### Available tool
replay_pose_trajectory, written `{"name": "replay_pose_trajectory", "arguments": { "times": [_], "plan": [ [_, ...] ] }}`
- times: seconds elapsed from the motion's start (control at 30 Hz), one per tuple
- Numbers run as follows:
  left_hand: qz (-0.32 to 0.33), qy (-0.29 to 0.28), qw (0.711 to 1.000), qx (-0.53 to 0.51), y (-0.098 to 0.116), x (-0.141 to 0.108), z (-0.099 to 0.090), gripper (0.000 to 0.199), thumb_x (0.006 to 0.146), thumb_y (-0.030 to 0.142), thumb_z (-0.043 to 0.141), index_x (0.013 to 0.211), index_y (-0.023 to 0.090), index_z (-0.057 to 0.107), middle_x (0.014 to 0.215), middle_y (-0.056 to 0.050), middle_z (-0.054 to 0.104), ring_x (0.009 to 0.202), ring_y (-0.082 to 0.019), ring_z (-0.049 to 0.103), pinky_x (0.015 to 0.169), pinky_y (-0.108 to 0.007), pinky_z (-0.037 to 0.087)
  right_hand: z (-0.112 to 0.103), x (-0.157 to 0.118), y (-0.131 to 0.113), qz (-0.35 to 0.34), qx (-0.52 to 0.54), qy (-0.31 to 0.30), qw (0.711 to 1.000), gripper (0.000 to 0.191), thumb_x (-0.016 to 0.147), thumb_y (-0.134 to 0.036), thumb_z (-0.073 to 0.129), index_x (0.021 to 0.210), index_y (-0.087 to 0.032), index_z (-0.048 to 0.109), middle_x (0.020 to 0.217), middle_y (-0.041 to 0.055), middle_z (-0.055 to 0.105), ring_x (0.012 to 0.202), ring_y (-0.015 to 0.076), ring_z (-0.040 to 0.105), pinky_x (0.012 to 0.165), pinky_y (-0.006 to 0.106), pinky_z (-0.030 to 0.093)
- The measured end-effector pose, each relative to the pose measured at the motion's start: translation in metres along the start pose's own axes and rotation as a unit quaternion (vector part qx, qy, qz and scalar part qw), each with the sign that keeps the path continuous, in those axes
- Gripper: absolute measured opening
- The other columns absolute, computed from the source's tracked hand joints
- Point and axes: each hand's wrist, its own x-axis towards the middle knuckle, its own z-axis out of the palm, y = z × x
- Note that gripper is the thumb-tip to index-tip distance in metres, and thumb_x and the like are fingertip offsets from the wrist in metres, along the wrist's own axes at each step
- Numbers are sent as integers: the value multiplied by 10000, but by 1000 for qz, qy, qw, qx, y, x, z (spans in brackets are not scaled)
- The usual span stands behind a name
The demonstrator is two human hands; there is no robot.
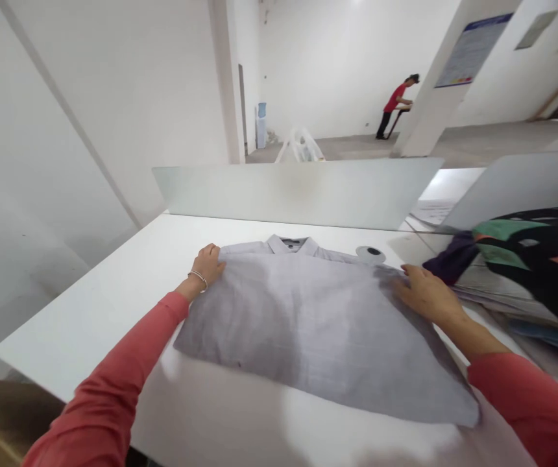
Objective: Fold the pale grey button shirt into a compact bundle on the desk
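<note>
A light grey collared shirt [308, 318] is spread on the white table [113, 272], its collar [292, 245] at the far side. One layer of its cloth reaches up to just below the collar. At the far left corner of that layer, my left hand [208, 263] is closed on the cloth, fingers bent over the edge; a bracelet circles the wrist. My right hand [429, 295] grips the far right corner, its fingertips slightly blurred. Beyond the shirt, close to my right hand, a round white disc with a black centre [370, 253] lies on the table.
A frosted partition [283, 191] stands along the table's back edge, with a plastic bag [301, 146] behind it. Piled garments in black, green and pink [527, 253] lie to the right. Far off, a person in red [396, 104] leans over near a pillar [435, 97].
</note>
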Motion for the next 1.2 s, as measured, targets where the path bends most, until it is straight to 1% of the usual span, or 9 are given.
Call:
{"name": "replay_pose_trajectory", "arguments": {
  "times": [0.1, 0.2, 0.33, 0.47, 0.57, 0.67, 0.8, 0.97, 1.2],
  "plan": [
    [160, -15, 987, -20, 38, -36, -18, 422, 819, 347, 451, 1172, 117, 444, 1302, -145, 375, 1211, -291, 308, 967, -437, 317, -7, -29, -7, -136, 17, 96, 986, 524, 816, -348, 369, 1211, -8, 425, 1209, 208, 466, 1131, 294, 416, 964, 373, 306],
    [290, -69, 953, -52, 80, -85, -25, 471, 829, 430, 426, 1229, 182, 409, 1356, -107, 337, 1272, -306, 222, 994, -490, 269, 4, -70, -15, -232, 29, 118, 965, 539, 822, -433, 357, 1236, -94, 425, 1270, 141, 437, 1203, 283, 340, 980, 409, 303],
    [301, -160, 937, -80, 105, -120, -16, 573, 816, 503, 414, 1285, 181, 340, 1377, -97, 314, 1285, -304, 203, 1000, -496, 259, 34, -112, -10, -216, -1, 43, 975, 554, 828, -522, 310, 1263, -195, 414, 1331, 72, 386, 1244, 301, 284, 917, 496, 353],
    [258, -191, 942, -102, 90, -118, -4, 557, 843, 428, 395, 1299, 120, 312, 1384, -113, 301, 1295, -271, 190, 1048, -451, 206, 47, -122, 5, -193, 4, 20, 981, 547, 827, -506, 296, 1261, -195, 418, 1341, 61, 373, 1240, 290, 300, 941, 496, 337],
    [230, -140, 953, -136, 64, -124, -8, 449, 865, 302, 347, 1261, 90, 357, 1365, -139, 321, 1275, -219, 250, 1063, -396, 212, 39, -127, 19, -203, 49, 20, 978, 558, 798, -503, 330, 1217, -154, 449, 1289, 95, 430, 1210, 281, 346, 962, 448, 342],
    [241, -75, 957, -142, 35, -147, -19, 410, 810, 265, 423, 1187, 105, 431, 1335, -145, 353, 1259, -217, 275, 1046, -389, 259, 30, -147, 40, -186, 96, 56, 976, 554, 757, -532, 374, 1160, -163, 468, 1206, 116, 491, 1147, 282, 418, 953, 421, 366],
    [262, -75, 961, -49, 9, -178, -28, 453, 677, 189, 522, 1126, 138, 495, 1312, -123, 389, 1264, -275, 256, 1029, -432, 271, 25, -184, 67, -148, 88, 81, 982, 527, 680, -513, 465, 1121, -224, 460, 1132, 113, 530, 997, 304, 521, 796, 421, 461],
    [256, -96, 960, 64, 16, -179, -30, 389, 725, 104, 417, 1093, 126, 539, 1240, -133, 471, 1187, -275, 379, 980, -431, 324, 21, -199, 58, -177, 4, 81, 981, 362, 742, -296, 387, 1067, -219, 527, 1203, 98, 486, 916, 263, 563, 701, 370, 475],
    [186, -135, 970, 83, 22, -169, -29, 390, 759, 32, 293, 979, 130, 600, 1131, -136, 557, 1036, -212, 531, 866, -352, 445, 10, -195, 49, -172, -32, 75, 982, 276, 807, -182, 320, 891, -166, 583, 986, 85, 586, 789, 186, 578, 647, 280, 441]
  ]
}}
